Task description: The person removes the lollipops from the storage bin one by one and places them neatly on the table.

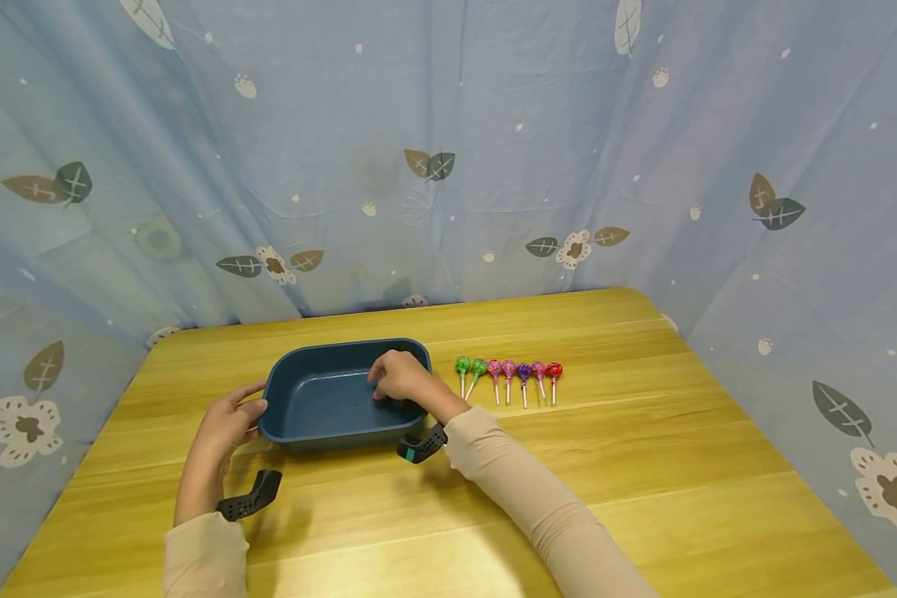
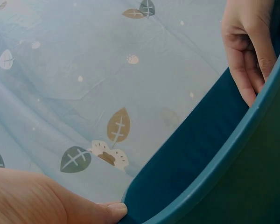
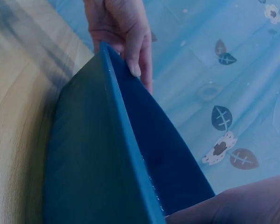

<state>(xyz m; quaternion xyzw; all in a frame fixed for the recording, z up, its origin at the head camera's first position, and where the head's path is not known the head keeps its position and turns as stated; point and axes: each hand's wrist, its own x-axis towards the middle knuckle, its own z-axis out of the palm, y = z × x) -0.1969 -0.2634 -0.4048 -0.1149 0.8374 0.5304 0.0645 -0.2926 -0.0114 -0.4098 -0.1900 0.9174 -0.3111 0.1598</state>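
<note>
A dark blue plastic basin [image 1: 336, 436] with rounded corners stands on the table. My left hand [image 1: 227, 418] grips its left rim, the thumb over the edge; the left wrist view shows that thumb [image 2: 115, 211] against the rim. Inside the basin's right part is my right hand [image 1: 401, 375], fingers pointing down. In the left wrist view the near wall hides the fingertips of the right hand [image 2: 252, 51], so whether they hold anything is unclear. To the right of the basin, several wrapped lollipops [image 1: 509, 370] lie side by side: green, pink, purple and red, sticks toward me.
The wooden table [image 1: 643, 448] has its back edge close to a light blue patterned curtain [image 1: 478, 166], which also hangs at both sides. A black band is on each wrist. My right forearm [image 1: 538, 507] crosses the table just in front of the lollipops.
</note>
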